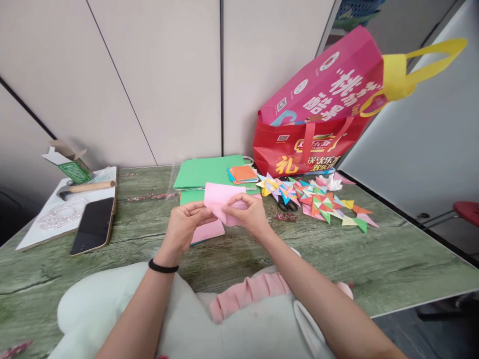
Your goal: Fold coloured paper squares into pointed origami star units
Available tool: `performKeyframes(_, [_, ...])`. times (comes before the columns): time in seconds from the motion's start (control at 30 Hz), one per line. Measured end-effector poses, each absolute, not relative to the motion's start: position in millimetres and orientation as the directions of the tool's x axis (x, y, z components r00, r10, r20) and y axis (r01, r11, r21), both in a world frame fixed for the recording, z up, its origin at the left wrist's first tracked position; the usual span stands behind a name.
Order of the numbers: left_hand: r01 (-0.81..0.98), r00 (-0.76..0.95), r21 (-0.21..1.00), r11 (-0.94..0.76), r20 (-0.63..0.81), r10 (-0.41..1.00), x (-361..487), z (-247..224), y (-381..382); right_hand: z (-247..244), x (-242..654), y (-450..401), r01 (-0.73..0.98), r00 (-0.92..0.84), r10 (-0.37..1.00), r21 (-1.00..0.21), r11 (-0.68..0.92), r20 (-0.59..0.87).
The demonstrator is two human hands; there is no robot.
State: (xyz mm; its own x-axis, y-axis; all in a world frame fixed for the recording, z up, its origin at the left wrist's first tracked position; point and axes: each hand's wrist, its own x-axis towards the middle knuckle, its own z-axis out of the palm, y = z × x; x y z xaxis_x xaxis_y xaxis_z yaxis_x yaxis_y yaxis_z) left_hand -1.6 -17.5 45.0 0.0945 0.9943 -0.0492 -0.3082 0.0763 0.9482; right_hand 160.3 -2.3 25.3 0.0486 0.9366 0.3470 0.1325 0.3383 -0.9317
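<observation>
A sheet of pink paper (220, 193) is held up over the table between my two hands, its lower part bent in a fold. My left hand (187, 222) pinches its left edge between thumb and fingers. On the right side, my right hand (249, 213) grips the paper with the thumb in front, near the crease. Below them lies more pink paper (207, 232) with a blue edge under it. Just behind, green paper (213, 170) lies in a stack, with small orange squares (243, 173) on its right end.
Folded multicoloured paper pieces (322, 199) spread to the right, with black scissors handles (288, 204) partly under them. Red (277, 149) and pink (329, 80) gift bags stand behind. At left are a phone (93, 227), a hammer (88, 188), clear beads (62, 214) and a small box (73, 167). A pale plush toy (187, 319) fills the front.
</observation>
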Motion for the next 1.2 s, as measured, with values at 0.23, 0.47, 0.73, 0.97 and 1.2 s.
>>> performKeyframes(0.23, [-0.328, 0.088, 0.941, 0.078, -0.051, 0.995, -5.4, 46.6, -15.1, 26.2, 160.7, -3.4, 0.109, 0.036, 0.931, -0.927, 0.359, 0.364])
performKeyframes(0.47, [-0.354, 0.071, 0.934, 0.057, -0.034, 0.997, -3.8, 46.8, -15.3, 27.5, 161.1, -3.6, 0.112, 0.023, 0.929, -0.925, 0.364, 0.368])
performKeyframes(0.73, [-0.338, 0.035, 0.94, 0.042, -0.031, 0.999, -3.1, 50.1, -17.4, 29.6, 162.7, -3.1, 0.117, 0.016, 0.919, -0.913, 0.391, 0.395])
performKeyframes(0.97, [-0.243, 0.17, 0.966, 0.088, -0.047, 0.984, -10.2, 55.4, -16.5, 29.6, 163.3, -2.9, 0.123, -0.056, 0.913, -0.905, 0.408, 0.404])
performKeyframes(1.2, [-0.057, 0.285, 0.996, 0.067, -0.048, 0.957, -11.4, 53.4, -16.9, 35.4, 163.4, -7.4, 0.158, -0.155, 0.893, -0.881, 0.446, 0.423])
